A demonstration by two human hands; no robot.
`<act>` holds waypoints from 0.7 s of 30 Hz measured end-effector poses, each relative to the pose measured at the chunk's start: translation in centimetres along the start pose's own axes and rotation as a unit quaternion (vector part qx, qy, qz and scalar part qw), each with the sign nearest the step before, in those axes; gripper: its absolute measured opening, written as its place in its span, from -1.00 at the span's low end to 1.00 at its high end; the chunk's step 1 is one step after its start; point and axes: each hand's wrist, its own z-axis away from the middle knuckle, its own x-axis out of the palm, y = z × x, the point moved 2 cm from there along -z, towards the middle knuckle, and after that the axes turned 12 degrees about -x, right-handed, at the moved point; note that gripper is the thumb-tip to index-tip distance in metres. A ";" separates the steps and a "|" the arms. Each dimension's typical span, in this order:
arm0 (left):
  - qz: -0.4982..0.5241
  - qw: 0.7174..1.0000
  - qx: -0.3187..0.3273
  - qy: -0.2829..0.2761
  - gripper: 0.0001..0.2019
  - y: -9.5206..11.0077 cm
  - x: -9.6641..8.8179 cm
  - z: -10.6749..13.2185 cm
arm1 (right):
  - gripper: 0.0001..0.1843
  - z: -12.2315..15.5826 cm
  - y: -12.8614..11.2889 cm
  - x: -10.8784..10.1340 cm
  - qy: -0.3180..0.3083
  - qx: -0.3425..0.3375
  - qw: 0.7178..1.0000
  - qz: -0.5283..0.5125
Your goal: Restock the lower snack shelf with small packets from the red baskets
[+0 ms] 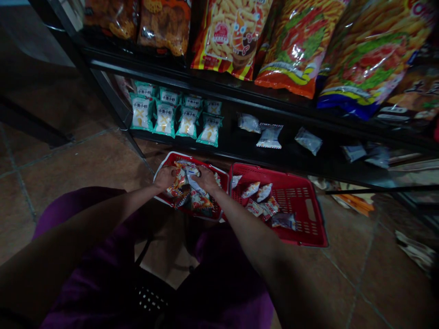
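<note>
Both of my hands are down inside the left red basket (pixel 224 183), among small snack packets in orange, white and blue wrappers. My left hand (pixel 166 177) is at the basket's left side, closed against an orange-and-white snack packet (pixel 179 179); its fingertips are partly hidden. My right hand (pixel 207 179) comes in from the right, fingers curled on a white-and-blue snack packet (pixel 192 173). Below the hands lies another orange-and-white packet (pixel 200 200). A second red basket (pixel 298 192) stands against the first on the right, with several small packets (pixel 264 192) in it.
A black shelf (pixel 233 151) rises just beyond the baskets. Its lower level carries rows of green-and-white packets (pixel 164 118) and several scattered pale packets (pixel 270 137). Large snack bags (pixel 233 36) fill the level above. Papers (pixel 353 201) lie on the tiled floor (pixel 363 256) at right.
</note>
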 end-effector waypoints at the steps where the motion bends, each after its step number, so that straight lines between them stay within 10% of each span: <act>1: 0.000 1.000 -0.004 0.007 -0.71 -0.4 0.1 0.1 | -0.49 -0.2 -0.2 0.6 -0.006 -0.019 1.000 -0.006; 5: 0.012 0.999 0.001 0.046 -0.52 -1.1 0.4 1.1 | -0.41 -0.6 -1.4 2.9 -0.041 -0.106 0.993 -0.007; 12: 0.040 0.974 0.221 0.019 -0.53 -0.3 1.5 2.3 | -0.48 -0.9 -3.4 5.2 -0.063 -0.141 0.986 -0.068; 21: -0.129 0.986 0.107 0.008 -0.59 -3.3 2.1 0.2 | -0.69 2.0 1.9 -0.4 -0.054 0.022 0.998 0.003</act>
